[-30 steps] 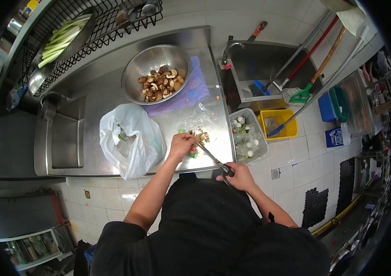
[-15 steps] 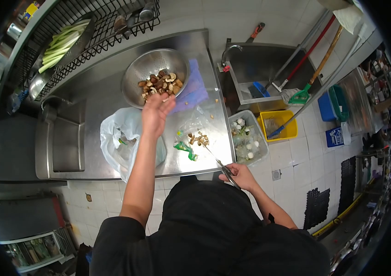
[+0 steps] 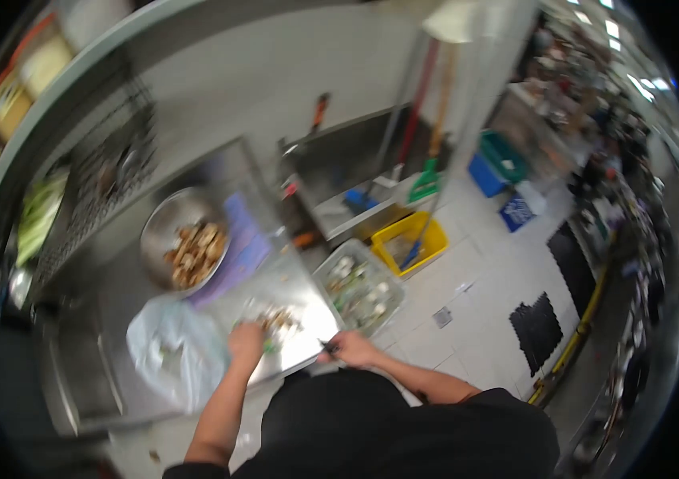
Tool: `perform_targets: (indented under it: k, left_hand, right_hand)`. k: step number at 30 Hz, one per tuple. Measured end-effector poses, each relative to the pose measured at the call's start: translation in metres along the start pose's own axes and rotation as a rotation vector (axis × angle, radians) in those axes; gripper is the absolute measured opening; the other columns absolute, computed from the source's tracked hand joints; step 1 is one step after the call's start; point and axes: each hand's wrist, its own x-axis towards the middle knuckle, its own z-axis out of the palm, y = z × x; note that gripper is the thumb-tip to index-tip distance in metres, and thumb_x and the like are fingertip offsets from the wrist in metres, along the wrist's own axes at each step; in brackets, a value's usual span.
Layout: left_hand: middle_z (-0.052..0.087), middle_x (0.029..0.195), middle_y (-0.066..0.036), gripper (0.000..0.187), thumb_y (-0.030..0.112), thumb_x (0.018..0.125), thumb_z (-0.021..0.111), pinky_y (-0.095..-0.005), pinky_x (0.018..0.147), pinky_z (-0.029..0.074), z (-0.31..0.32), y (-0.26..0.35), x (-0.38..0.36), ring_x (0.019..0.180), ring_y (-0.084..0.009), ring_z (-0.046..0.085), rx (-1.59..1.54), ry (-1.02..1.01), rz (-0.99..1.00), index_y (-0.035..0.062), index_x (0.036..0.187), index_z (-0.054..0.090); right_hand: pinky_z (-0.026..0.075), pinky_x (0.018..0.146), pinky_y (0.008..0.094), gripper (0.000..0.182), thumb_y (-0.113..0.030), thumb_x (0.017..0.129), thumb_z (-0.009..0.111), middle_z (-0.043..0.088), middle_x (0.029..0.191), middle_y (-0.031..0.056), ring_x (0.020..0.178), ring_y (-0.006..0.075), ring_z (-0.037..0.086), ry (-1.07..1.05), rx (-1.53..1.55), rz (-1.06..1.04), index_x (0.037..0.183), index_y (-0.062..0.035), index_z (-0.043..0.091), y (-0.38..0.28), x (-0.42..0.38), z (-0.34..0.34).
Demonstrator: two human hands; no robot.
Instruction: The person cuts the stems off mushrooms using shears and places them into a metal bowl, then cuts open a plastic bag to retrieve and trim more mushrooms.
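My left hand (image 3: 245, 342) is low over the steel counter (image 3: 223, 313), its fingers curled in at the left edge of a small pile of brown mushroom pieces (image 3: 282, 321). What those fingers hold is hidden. A scrap of green packaging (image 3: 269, 346) shows beside them. At the counter's front edge my right hand (image 3: 353, 350) is closed around a dark-handled cutting tool (image 3: 328, 346); blur hides its blade. Behind the pile, a steel colander (image 3: 165, 219) contains cut brown mushrooms (image 3: 195, 254). A whitish plastic bag (image 3: 172, 343) stands left of my left hand.
A purple cloth (image 3: 237, 247) lies right of the colander. Beyond the counter's right edge are a clear tub (image 3: 387, 313) with white and green scraps, a yellow bucket (image 3: 433, 243) and a deep sink (image 3: 331, 172). Another sink (image 3: 88, 375) is at left.
My left hand has come back from the colander to the pile, its open fingers now curled. My right hand still grips the tool. The view has swung right and is blurred.
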Motion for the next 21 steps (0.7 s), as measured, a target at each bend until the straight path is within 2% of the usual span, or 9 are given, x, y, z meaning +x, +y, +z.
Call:
perform_targets:
  k: [3,5,7,10,12,15,18,19,21]
  left_hand:
    - [0.074,0.098,-0.012,0.023,0.018,0.091,0.055,-0.0401,0.079,0.056,0.006,-0.008,0.003,0.093,-0.028,0.072,0.097,-0.006,0.016,0.0112,0.093,0.077]
    - [0.073,0.093,-0.018,0.022,0.015,0.089,0.055,-0.0432,0.076,0.057,0.017,-0.019,0.007,0.087,-0.0322,0.072,0.167,0.043,0.15,0.0074,0.092,0.075]
    - [0.073,0.098,-0.014,0.021,0.014,0.089,0.055,-0.0394,0.083,0.052,0.03,-0.024,0.013,0.096,-0.0291,0.07,0.237,-0.042,0.156,0.0073,0.095,0.074]
    - [0.07,0.097,-0.016,0.021,0.011,0.088,0.055,-0.0393,0.085,0.052,0.038,-0.025,0.017,0.101,-0.033,0.066,0.334,0.126,0.189,0.0019,0.099,0.07]
    - [0.068,0.097,-0.016,0.022,0.009,0.086,0.057,-0.0397,0.088,0.051,0.036,-0.02,0.019,0.104,-0.0363,0.063,0.178,0.222,0.112,-0.0009,0.103,0.067]
    - [0.067,0.086,-0.012,0.022,0.004,0.079,0.065,-0.0393,0.084,0.052,0.006,-0.009,0.01,0.091,-0.0339,0.065,-0.011,0.244,0.144,-0.0027,0.101,0.066]
    - [0.065,0.077,-0.007,0.028,0.002,0.074,0.078,-0.0323,0.067,0.052,-0.002,-0.008,0.014,0.07,-0.0203,0.062,-0.853,0.041,0.17,-0.0028,0.097,0.065]
    - [0.065,0.075,-0.005,0.03,0.003,0.073,0.082,-0.0297,0.061,0.051,0.004,-0.005,0.012,0.065,-0.0156,0.06,-1.176,0.005,0.081,-0.0027,0.096,0.064]
    - [0.064,0.08,-0.002,0.024,0.006,0.081,0.079,-0.0241,0.056,0.047,-0.001,0.009,0.002,0.066,-0.0098,0.058,-1.446,-0.015,-0.018,0.0001,0.1,0.066]
  right_hand:
    - [0.045,0.041,0.0322,0.053,-0.054,0.08,0.078,0.059,0.059,0.005,0.042,0.0162,0.055,0.031,-0.08,-0.069,0.107,-0.0087,0.073,0.02,0.014,0.014]
    - [0.046,0.042,0.0323,0.063,-0.06,0.074,0.08,0.062,0.065,0.0067,0.044,0.0176,0.056,-0.016,0.032,0.092,0.099,-0.0025,0.072,0.008,0.009,0.01]
    - [0.049,0.052,0.0337,0.066,-0.061,0.073,0.079,0.066,0.073,0.009,0.059,0.0194,0.062,0.005,0.047,0.081,0.098,0.0003,0.072,0.006,0.006,0.01]
    - [0.051,0.061,0.0351,0.066,-0.061,0.073,0.078,0.069,0.077,0.0107,0.069,0.0208,0.066,0.015,0.041,0.064,0.098,0.0001,0.073,0.005,0.003,0.007]
    - [0.049,0.049,0.0378,0.066,-0.06,0.072,0.08,0.067,0.073,0.0124,0.055,0.0227,0.063,0.035,0.088,-0.017,0.094,0.0014,0.072,0.011,0.004,0.01]
    - [0.051,0.053,0.0389,0.065,-0.059,0.074,0.079,0.068,0.076,0.0142,0.06,0.0244,0.065,0.036,0.043,-0.063,0.098,0.001,0.072,0.02,0.006,0.009]
    - [0.053,0.074,0.0413,0.063,-0.055,0.076,0.076,0.071,0.089,0.018,0.084,0.0324,0.069,0.081,-0.124,-0.273,0.108,-0.0013,0.069,0.024,0.001,0.008]
    - [0.053,0.073,0.0409,0.056,-0.047,0.077,0.076,0.071,0.088,0.0176,0.082,0.0309,0.069,0.137,-0.153,-0.295,0.11,-0.0025,0.069,0.028,-0.001,0.008]
    - [0.053,0.07,0.04,0.045,-0.03,0.078,0.073,0.07,0.086,0.0159,0.077,0.0273,0.067,0.2,-0.122,-0.361,0.115,-0.005,0.067,0.024,-0.01,0.009]
